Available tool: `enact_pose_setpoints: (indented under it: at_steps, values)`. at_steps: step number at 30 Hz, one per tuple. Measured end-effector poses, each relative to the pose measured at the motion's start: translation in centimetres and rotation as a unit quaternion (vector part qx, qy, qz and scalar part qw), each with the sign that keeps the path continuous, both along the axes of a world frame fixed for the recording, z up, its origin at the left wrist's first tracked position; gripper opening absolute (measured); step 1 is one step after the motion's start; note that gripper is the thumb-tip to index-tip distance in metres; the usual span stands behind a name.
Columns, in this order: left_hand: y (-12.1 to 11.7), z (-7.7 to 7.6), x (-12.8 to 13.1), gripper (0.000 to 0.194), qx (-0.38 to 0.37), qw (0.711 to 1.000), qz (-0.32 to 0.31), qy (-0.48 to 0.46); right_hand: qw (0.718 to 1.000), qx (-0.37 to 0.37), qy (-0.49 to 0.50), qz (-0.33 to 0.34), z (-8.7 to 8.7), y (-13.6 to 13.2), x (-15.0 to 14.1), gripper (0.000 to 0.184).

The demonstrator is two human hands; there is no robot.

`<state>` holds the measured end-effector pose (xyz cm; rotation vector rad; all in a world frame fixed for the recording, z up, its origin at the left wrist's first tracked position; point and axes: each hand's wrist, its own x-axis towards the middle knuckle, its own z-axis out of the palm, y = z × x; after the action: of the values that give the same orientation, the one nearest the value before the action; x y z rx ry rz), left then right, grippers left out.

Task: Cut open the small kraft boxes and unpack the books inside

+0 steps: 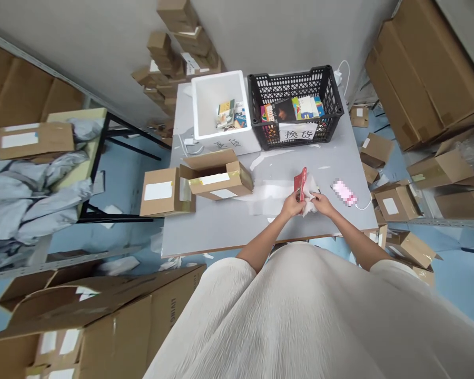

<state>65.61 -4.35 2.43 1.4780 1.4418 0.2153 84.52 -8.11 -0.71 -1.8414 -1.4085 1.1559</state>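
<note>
Over the grey table (205, 231), my left hand (292, 205) is closed around a flat red item (299, 181), perhaps a small box or book. My right hand (323, 204) pinches a crumpled white wrapping (310, 188) lying against the red item's right side. Part of the wrapping and the lower end of the red item are hidden by my fingers. A pink phone (344, 192), blurred out, lies right of my right hand with a white cable attached. Left of my left hand, a pale clear sheet (266, 197) lies flat on the table.
At the table's back stand a white foam box (217, 139) and a black plastic crate (264, 138), both holding colourful packs or books. Two open cardboard boxes (158, 192) sit at the left edge. Stacked cartons (422, 73) and grey parcels (55, 195) flank the table.
</note>
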Motion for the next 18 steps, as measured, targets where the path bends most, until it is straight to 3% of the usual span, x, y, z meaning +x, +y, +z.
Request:
enact_pose_setpoints:
  at_steps: [3,7,12,18]
  values:
    - [0.2,1.1,-3.1,0.027,0.023,0.996,0.005,0.091,0.996,0.002,-0.082,0.019,-0.2,0.4,-2.1,0.04]
    - [0.6,1.3,-8.0,0.033,0.016,0.983,0.002,0.185,0.981,-0.006,-0.182,0.065,-0.6,0.4,-4.7,0.041]
    - [-0.5,-0.2,-13.1,0.033,-0.023,0.978,0.009,0.206,0.951,-0.062,-0.274,0.128,-1.1,1.3,-8.1,0.043]
    - [-3.2,-2.0,-16.2,0.028,-0.034,0.978,0.036,0.202,0.905,-0.147,-0.346,0.199,-1.7,2.5,-11.6,0.052]
